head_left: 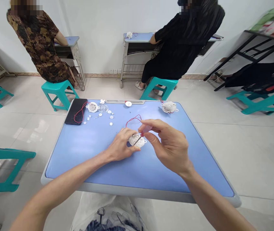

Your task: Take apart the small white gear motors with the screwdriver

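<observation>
My left hand (122, 145) grips a round white plastic housing (138, 141) by its edge, thumb and fingers on opposite sides, on the blue table (91, 166). A red wire (134, 118) loops out behind the housing. In my right hand (169, 144) a small screwdriver (146, 129) with a pinkish-red handle is pinched between thumb and fingers. Its thin shaft slants down to the left, the tip at the face of the housing. Whether the tip sits in a screw is too small to tell.
At the table's back left lie a black phone (76, 112), another white housing (92, 107) with red wire, a clear disc (103, 108) and several small white parts. A white cup-like part (128, 104) and a third housing (169, 107) lie farther right. Two people sit on green stools (58, 88) beyond.
</observation>
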`<state>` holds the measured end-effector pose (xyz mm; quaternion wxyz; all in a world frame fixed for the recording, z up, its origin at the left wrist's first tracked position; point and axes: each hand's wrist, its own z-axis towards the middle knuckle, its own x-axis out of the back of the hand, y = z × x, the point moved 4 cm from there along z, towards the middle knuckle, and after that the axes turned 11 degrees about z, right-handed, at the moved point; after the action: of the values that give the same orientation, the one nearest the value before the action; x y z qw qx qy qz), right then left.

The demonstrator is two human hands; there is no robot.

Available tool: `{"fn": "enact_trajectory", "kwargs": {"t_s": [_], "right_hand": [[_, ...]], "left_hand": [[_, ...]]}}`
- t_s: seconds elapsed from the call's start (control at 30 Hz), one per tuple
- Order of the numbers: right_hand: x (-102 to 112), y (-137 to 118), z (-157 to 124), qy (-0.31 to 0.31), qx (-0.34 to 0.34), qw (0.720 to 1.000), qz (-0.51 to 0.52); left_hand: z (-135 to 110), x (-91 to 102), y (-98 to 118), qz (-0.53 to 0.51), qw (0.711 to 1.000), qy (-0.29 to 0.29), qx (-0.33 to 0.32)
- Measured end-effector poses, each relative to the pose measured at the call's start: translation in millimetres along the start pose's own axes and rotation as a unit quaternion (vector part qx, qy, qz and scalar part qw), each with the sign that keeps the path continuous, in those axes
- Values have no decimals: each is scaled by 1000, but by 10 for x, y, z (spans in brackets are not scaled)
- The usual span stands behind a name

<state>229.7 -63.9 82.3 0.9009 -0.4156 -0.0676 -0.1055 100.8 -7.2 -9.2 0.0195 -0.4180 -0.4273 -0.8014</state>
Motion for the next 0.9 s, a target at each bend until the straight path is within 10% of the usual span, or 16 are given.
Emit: {"fn": "enact_trajectory", "kwargs": {"t_s": [0.9], "right_hand": [[22,89,-12,-7,-58,994,96]], "left_hand": [[1,29,35,9,1000,-8,19]]}}
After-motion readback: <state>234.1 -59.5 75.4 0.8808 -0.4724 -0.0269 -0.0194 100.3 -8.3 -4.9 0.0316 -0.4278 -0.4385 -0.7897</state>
